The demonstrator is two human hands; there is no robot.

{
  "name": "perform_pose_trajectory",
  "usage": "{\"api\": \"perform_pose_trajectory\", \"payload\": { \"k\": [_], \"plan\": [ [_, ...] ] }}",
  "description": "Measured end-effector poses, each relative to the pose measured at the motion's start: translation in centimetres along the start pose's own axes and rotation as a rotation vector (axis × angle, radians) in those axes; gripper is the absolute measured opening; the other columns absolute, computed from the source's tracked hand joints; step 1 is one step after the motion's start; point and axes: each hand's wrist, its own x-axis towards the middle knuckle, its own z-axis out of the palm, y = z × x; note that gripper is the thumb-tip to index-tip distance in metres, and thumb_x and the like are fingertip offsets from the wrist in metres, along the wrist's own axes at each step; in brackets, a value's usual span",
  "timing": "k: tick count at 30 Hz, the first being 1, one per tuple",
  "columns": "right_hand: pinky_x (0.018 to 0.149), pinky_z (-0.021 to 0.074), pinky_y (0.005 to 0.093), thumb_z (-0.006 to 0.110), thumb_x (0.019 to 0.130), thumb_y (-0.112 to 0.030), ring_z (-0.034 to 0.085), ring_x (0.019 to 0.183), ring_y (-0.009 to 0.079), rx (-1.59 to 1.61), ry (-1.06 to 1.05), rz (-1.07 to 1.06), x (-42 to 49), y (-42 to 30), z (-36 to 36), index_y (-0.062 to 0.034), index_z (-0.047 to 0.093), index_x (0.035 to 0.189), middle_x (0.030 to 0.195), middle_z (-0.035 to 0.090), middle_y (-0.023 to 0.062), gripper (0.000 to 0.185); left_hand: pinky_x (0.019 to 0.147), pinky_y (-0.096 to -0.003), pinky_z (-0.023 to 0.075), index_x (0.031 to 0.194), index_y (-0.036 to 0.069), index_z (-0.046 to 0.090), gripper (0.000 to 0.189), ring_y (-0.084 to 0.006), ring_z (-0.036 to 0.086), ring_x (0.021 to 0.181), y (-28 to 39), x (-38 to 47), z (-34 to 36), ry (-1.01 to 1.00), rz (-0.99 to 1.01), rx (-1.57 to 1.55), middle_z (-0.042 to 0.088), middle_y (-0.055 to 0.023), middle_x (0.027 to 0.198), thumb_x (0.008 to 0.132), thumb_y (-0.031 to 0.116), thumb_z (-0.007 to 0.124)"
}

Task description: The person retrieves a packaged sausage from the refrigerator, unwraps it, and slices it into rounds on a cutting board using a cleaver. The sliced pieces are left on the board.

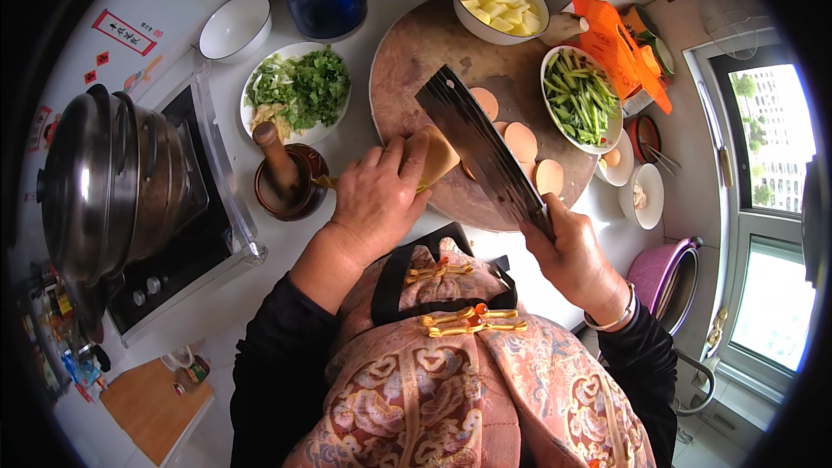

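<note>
My left hand [377, 198] presses on a thick, pale-orange sausage [441, 155], whose yellow wrapper trails out behind the palm. The sausage lies near the front left of a round wooden chopping board [413, 52]. In my right hand [575, 260] is the handle of a Chinese cleaver [484, 143]. Its wide dark blade slants across the board, just right of the sausage's cut end. Several round sausage slices [520, 142] lie on the wood beyond and beside the blade, which partly hides some of them.
A bowl of potato chunks [500, 3] and one of cut green stalks [578, 97] sit at the board's far and right edges. Leftward are a plate of chopped greens [296, 88], a mortar [289, 192] with a pestle [276, 153], and a lidded steel pot [104, 185] on the stove.
</note>
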Motion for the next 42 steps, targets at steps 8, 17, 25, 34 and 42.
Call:
{"api": "perform_pose_trajectory", "payload": {
  "k": [8, 17, 25, 34, 42],
  "plan": [
    [0.057, 0.0455, 0.0397, 0.062, 0.096, -0.007, 0.053, 0.057, 0.0349, -0.024, -0.037, 0.034, 0.3, 0.1, 0.0, 0.0025, 0.048, 0.094, 0.064, 0.054, 0.0195, 0.017, 0.076, -0.0408, 0.0561, 0.135, 0.005, 0.056, 0.067, -0.0296, 0.064, 0.095, -0.2, 0.0, 0.2, 0.011, 0.02, 0.023, 0.064, -0.0142, 0.121, 0.076, 0.025, 0.08],
    [0.053, 0.0415, 0.0325, 0.063, 0.098, -0.006, 0.045, 0.058, 0.0123, -0.039, -0.078, 0.063, 1.0, 0.8, 0.4, 0.0033, 0.053, 0.105, 0.063, 0.052, 0.0081, 0.015, 0.077, -0.041, 0.055, 0.135, 0.003, 0.056, 0.067, -0.0295, 0.063, 0.095, -0.2, 0.0, 0.1, 0.001, 0.031, 0.035, 0.064, -0.0147, 0.121, 0.077, 0.027, 0.079],
    [0.053, 0.0414, 0.0332, 0.063, 0.097, -0.005, 0.046, 0.056, 0.0159, -0.016, -0.091, 0.024, 2.1, 1.4, 1.1, 0.0039, 0.052, 0.103, 0.063, 0.053, 0.0115, 0.015, 0.08, -0.0414, 0.0546, 0.137, 0.002, 0.055, 0.067, -0.031, 0.062, 0.099, -0.3, 0.1, -0.1, -0.046, 0.012, -0.014, 0.062, -0.0164, 0.124, 0.078, 0.027, 0.078],
    [0.06, 0.0483, 0.0445, 0.064, 0.094, -0.008, 0.063, 0.07, 0.0448, -0.086, -0.052, -0.063, 3.9, 3.4, 3.4, 0.0042, 0.051, 0.102, 0.072, 0.062, 0.0248, 0.019, 0.079, -0.0428, 0.0545, 0.139, 0.004, 0.053, 0.069, -0.0312, 0.062, 0.098, -0.2, 0.1, 0.0, -0.048, 0.015, -0.002, 0.061, -0.018, 0.124, 0.078, 0.027, 0.077],
    [0.048, 0.0434, 0.034, 0.064, 0.096, -0.01, 0.054, 0.053, 0.0125, 0.204, 0.065, -0.012, 3.4, 5.2, 5.0, 0.0019, 0.055, 0.102, 0.063, 0.055, 0.0069, 0.016, 0.079, -0.0428, 0.0544, 0.144, 0.006, 0.049, 0.074, -0.0309, 0.062, 0.098, -0.1, -0.2, 0.1, -0.021, 0.068, 0.046, 0.06, -0.016, 0.125, 0.079, 0.028, 0.078]
  ]
}}
